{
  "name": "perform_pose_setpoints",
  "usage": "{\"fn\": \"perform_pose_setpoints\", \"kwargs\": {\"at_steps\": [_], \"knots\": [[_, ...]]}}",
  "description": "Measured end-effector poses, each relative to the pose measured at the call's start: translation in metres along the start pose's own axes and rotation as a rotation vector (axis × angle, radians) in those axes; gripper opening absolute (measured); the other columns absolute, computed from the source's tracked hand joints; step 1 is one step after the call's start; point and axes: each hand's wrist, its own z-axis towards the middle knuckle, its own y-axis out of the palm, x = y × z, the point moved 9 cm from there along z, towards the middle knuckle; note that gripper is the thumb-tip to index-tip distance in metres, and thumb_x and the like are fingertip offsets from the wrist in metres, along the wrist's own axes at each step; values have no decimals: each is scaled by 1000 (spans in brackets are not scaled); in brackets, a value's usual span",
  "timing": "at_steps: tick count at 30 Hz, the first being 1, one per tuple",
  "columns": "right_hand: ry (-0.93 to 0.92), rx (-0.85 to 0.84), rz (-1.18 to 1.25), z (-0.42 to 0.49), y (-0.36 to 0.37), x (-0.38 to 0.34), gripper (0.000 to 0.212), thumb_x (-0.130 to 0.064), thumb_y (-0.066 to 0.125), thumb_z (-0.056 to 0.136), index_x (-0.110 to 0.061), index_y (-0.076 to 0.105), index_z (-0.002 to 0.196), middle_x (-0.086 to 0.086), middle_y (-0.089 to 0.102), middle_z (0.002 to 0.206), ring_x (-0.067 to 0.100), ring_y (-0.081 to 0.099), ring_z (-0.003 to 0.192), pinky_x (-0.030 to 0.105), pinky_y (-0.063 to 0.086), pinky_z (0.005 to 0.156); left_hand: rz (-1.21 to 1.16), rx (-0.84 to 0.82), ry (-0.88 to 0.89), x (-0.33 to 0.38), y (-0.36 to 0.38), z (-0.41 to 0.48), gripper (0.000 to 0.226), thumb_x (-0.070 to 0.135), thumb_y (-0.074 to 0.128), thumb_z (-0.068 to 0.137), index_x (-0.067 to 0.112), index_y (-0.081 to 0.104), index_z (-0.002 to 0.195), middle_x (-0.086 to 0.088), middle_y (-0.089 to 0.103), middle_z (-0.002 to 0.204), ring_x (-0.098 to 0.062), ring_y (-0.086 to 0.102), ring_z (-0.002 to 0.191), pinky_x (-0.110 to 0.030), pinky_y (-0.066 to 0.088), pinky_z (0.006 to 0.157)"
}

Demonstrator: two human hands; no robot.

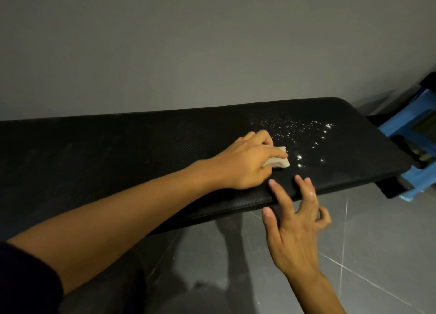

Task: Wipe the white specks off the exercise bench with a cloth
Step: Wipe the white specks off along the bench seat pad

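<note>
Now, left hand [245, 162] gripping one cloth [350, 162] on one bench [141, 143] (specks [299, 157] uncountable), right hand [297, 228] spread wide.

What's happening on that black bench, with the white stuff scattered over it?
A person is wiping the bench. The left hand holds a white cloth down on the padding, just left of the specks. The specks lie scattered towards the right end, so most of the wiping is not yet done. The right hand is at the near edge, fingers spread, holding nothing.
</note>
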Motion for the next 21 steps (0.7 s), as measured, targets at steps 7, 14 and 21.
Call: {"fn": "perform_pose_setpoints", "kwargs": {"at_steps": [7,14,21], "knots": [[99,20,88,13,-24,-18,70,-74,25,94,-27,47,141,3,44,133,20,42,126,49,24,106,-279,-204,-68,16,-4,-45,77,26,65,94,25,22,158,8,37,148,-1,44,122,-14,39,99],[169,-133,26,70,-19,-33,42,-57,67,83,-26,53,108,-3,52,113,22,50,106,41,32,94,325,-196,-73,-21,-12,-77,81,73,37,92,33,15,158,9,16,164,-12,5,153,-51,1,125],[115,-254,90,67,-37,-18,22,-20,64,87,-21,64,109,-1,57,105,28,57,99,38,46,80,329,-192,-108,-26,-12,-79,80,74,33,92,33,17,158,8,12,165,-14,1,154,-56,1,124]]}}
